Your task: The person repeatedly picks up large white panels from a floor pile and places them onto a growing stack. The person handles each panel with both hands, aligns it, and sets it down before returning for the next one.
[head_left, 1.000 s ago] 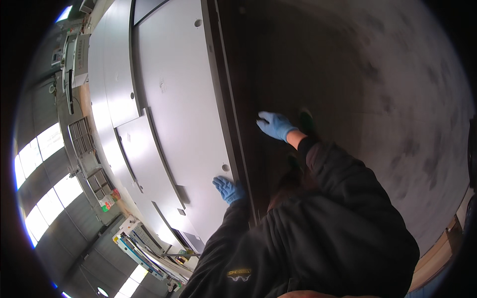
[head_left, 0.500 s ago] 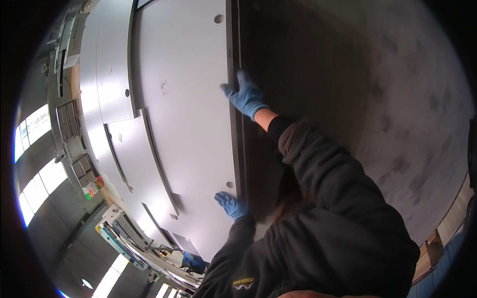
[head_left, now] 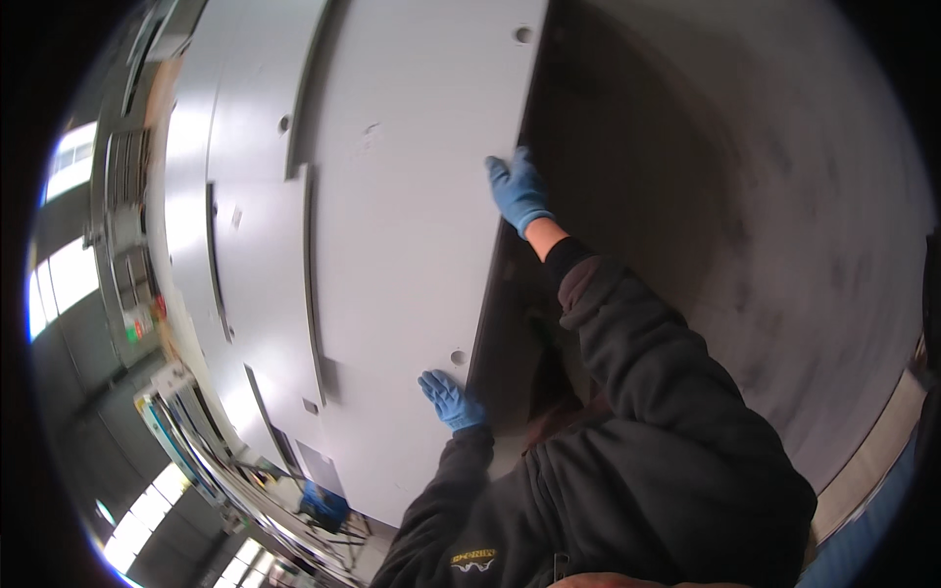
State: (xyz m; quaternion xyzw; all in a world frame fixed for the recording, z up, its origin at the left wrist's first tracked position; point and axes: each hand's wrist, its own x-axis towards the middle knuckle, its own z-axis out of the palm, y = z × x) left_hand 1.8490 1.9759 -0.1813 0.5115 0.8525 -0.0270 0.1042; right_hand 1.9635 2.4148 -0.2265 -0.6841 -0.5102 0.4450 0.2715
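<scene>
A large, flat grey panel (head_left: pixel 402 235) with round holes near its right edge lies on top of a stack. My right hand (head_left: pixel 518 191), in a blue glove, is closed around the panel's right edge, thumb on the top face and fingers over the side. Lower down, near one of the holes, my left hand (head_left: pixel 448 399), also blue-gloved, rests flat on the panel with its fingers stretched out. The fingers of the right hand beyond the edge are partly hidden.
Other grey panels (head_left: pixel 257 255) lie staggered left of this one. A dark, smudged floor (head_left: pixel 784 245) spreads to the right. Beyond the panels stand a long machine (head_left: pixel 186 412) and a blue item on a dark-legged stand (head_left: pixel 323 505). Bright windows (head_left: pixel 69 279) line the far wall.
The panel's far end has swung rightward, and its right edge now slants. My right hand has gone right with the edge; my left hand stays flat near the hole. The view has also turned.
</scene>
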